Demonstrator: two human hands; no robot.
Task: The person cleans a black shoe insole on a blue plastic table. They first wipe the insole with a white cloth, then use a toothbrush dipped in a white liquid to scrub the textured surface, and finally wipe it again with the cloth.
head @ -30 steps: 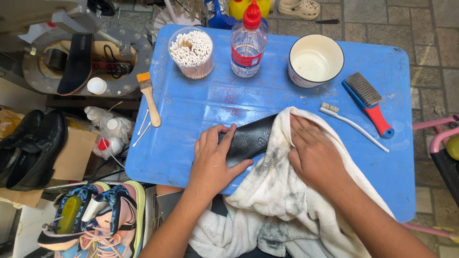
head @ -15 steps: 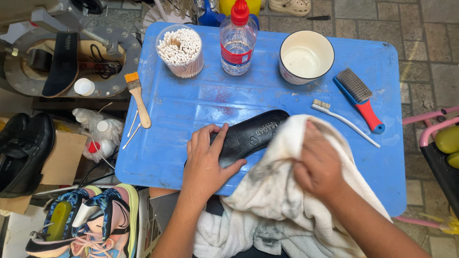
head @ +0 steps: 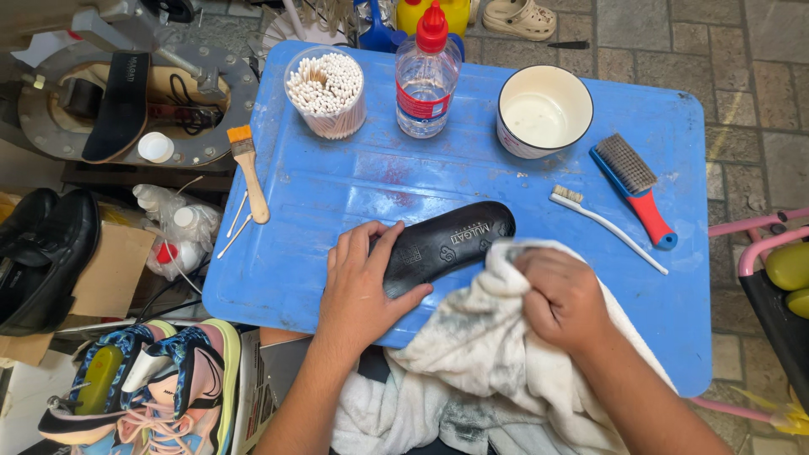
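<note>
A black shoe insole (head: 451, 240) lies flat on the blue plastic table (head: 337, 194), toe end pointing right. My left hand (head: 362, 282) presses down on its near end, fingers spread over it. My right hand (head: 560, 295) is closed on a bunch of a stained white towel (head: 480, 354), just right of the insole's toe end. The towel hangs off the table's near edge toward my lap.
At the table's back stand a cup of cotton swabs (head: 327, 91), a clear bottle with a red cap (head: 425, 76) and a white bowl (head: 543, 114). A red-handled brush (head: 636, 190), a white toothbrush (head: 602, 223) and a paintbrush (head: 251, 173) lie around. Shoes (head: 143, 383) sit at the left.
My right hand has drawn the towel back to the right off the insole, which now lies almost fully uncovered. The left hand has stayed on its near end.
</note>
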